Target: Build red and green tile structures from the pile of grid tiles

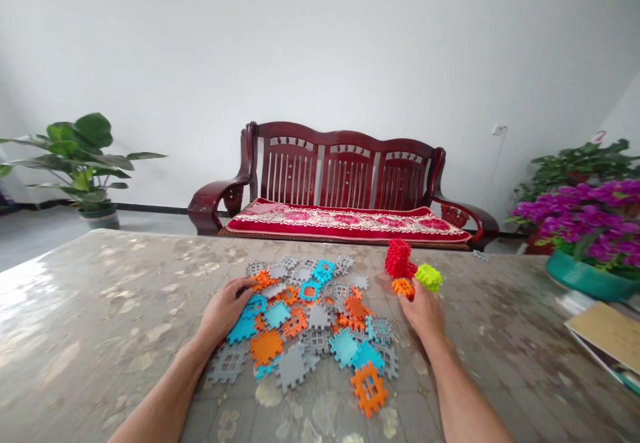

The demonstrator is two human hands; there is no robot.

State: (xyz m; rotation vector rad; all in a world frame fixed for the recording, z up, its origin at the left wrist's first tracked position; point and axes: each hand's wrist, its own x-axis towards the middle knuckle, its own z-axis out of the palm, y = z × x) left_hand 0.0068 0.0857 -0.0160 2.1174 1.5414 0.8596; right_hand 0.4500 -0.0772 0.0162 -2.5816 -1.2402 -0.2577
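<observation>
A heap of plastic interlocking tiles (295,363) in grey, blue and orange lies spread over the table. My left hand (225,309) rests at the heap's left edge, thumb and fingers drawn together at an orange interlocking tile (262,280). On the other side, my right hand (424,309) has its thumb and forefinger at another orange interlocking tile (403,288); its other fingers are partly hidden. Just beyond it are a tall stack of red tiles (398,258) and a yellow-green stack (429,277). One orange window tile (369,388) lies nearest me.
The patterned table (125,323) reaches toward a dark red wooden bench (345,163) with a red cushion. At right stand a green planter (590,276) of purple flowers and a brown book or folder (607,333). A potted plant (90,163) is at far left.
</observation>
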